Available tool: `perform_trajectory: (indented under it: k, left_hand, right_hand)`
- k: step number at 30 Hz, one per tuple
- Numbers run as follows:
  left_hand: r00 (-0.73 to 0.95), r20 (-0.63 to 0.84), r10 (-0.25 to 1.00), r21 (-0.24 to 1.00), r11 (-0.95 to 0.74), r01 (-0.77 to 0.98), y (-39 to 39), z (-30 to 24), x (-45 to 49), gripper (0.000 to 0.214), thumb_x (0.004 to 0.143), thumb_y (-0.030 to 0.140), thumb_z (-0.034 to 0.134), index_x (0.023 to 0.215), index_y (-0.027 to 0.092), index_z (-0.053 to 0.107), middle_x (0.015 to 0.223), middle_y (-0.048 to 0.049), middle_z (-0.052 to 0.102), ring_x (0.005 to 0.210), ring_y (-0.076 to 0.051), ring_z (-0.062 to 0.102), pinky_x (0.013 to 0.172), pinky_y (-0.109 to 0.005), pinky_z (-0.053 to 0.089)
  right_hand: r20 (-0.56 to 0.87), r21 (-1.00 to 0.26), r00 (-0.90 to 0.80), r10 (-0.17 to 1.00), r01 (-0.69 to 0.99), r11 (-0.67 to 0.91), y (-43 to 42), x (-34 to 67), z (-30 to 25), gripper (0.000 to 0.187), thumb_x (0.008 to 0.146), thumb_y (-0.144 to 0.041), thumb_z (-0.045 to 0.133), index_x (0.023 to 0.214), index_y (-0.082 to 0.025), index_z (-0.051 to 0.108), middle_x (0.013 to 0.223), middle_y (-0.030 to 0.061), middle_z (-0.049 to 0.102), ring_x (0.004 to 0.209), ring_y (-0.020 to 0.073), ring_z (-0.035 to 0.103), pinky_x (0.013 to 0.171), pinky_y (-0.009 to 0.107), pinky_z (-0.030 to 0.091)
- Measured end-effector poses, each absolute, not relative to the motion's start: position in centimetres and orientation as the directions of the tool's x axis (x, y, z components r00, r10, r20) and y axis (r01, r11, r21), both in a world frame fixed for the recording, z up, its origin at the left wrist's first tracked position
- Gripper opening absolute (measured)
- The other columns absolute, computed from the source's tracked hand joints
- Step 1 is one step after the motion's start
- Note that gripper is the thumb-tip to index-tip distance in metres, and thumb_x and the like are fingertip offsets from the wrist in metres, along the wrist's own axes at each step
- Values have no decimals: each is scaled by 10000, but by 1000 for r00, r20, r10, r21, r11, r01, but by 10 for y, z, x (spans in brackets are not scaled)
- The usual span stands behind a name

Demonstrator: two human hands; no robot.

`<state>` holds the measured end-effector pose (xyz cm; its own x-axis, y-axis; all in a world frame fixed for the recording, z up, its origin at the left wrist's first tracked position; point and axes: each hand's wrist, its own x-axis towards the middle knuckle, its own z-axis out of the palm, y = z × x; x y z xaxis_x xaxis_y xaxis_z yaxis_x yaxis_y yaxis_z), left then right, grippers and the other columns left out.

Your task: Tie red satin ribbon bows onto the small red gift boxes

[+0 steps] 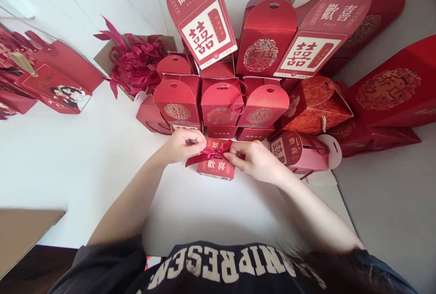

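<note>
A small red gift box (215, 167) with pale Chinese characters stands on the white table in front of me. Across its top lies a dark red ribbon (215, 152), tied in a bow. My left hand (186, 145) pinches the ribbon at the bow's left side, thumb and fingertips together. On the other side, my right hand (254, 160) pinches the ribbon's right part close to the box. One ribbon tail hangs out to the left below my left hand. The fingertips partly cover the ribbon's loops.
Stacked red gift boxes (221, 105) stand right behind the work spot. A carton with a heap of red ribbons (136, 65) is at the back left. Red gift bags (56, 87) stand far left, and larger red boxes (388, 87) stand right. A cardboard piece (27, 230) lies lower left.
</note>
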<state>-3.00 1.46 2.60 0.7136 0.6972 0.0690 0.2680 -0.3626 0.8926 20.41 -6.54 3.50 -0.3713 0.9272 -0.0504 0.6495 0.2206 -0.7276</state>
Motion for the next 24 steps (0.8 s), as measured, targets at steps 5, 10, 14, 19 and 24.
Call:
perform_trajectory:
  k: [5,10,14,19,24]
  left_hand:
    - [707,-6,708,909,-291,298,15,29,-34,242,845,154,553,610,156,498,716,-13,545,671,-118,462,623,-261,370]
    - [732,-33,680,910,-283,304,16,31,-35,246,885,207,540,647,161,500,740,-12,537,691,-122,464,656,-269,375]
    - [771,-6,637,903,-328,278,14,35,-33,275,902,206,526,634,160,481,735,-11,532,711,-124,457,691,-274,374]
    - [793,-31,608,908,-314,276,9,38,-31,252,898,206,536,653,157,504,759,-12,535,697,-119,459,660,-271,361]
    - [775,-64,629,885,-322,335,7,39,-31,290,907,253,541,641,157,475,696,15,483,632,-99,406,605,-260,320]
  right_hand:
    - [-336,-733,-470,816,675,87,-64,234,49,334,947,-391,451,686,-194,519,566,-17,613,450,107,551,526,235,380]
    - [-286,-617,-415,864,769,165,-66,255,54,106,877,-231,518,924,-197,607,827,35,700,717,180,636,652,273,417]
    - [-57,-847,-347,936,513,139,-58,242,43,248,926,-163,403,1072,-210,598,1084,38,668,1007,176,616,888,297,437]
    - [-31,-970,-310,950,237,46,-47,217,22,328,982,-436,434,1038,-201,655,1156,59,666,1093,196,599,982,341,417]
    - [-17,-971,-431,902,223,88,-47,213,18,264,904,-433,602,857,-184,676,1260,79,622,1153,221,579,987,369,420]
